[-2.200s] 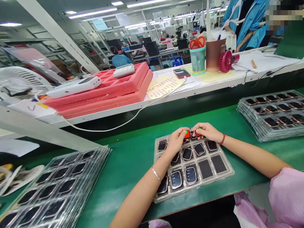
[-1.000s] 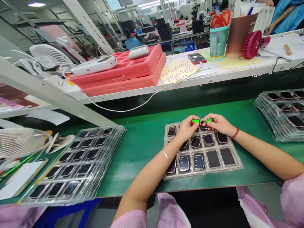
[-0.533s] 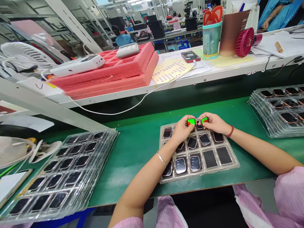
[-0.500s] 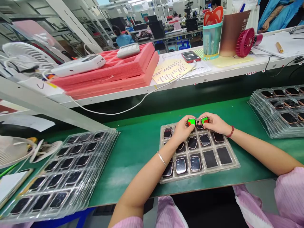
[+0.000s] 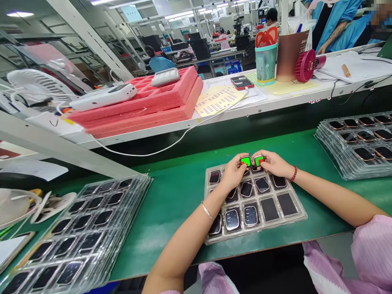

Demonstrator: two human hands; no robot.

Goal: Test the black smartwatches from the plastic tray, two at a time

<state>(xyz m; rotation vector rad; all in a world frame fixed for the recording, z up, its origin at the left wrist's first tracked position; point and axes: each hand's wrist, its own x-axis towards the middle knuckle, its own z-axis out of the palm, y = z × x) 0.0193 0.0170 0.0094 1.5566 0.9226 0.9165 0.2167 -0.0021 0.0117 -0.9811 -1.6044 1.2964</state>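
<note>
My left hand point(image 5: 234, 171) is closed on a smartwatch point(image 5: 246, 161) whose lit screen is green with a red patch. Close beside it, my right hand point(image 5: 275, 164) grips a second smartwatch point(image 5: 259, 160), also lit green and red. Both watches are held over the far side of a clear plastic tray point(image 5: 241, 235). Several dark-screened watches lie in the tray's pockets, and two in the near row, such as this watch point(image 5: 232, 219), show small text. Two near-right pockets hold only a dark pad point(image 5: 270, 209). My hands hide part of the far row.
Stacked trays of watches point(image 5: 82, 228) stand on the left, with another stack point(image 5: 358, 151) on the right. A white shelf point(image 5: 171, 130) crosses behind, bearing red foam point(image 5: 147, 110), a phone point(image 5: 241, 82), a cup point(image 5: 266, 63) and a small fan point(image 5: 305, 66). A white cable point(image 5: 171, 146) droops below it.
The camera view has tilted up slightly. The right hand's watch has turned a little, its red patch now lower right. Both hands still hold their watches.
</note>
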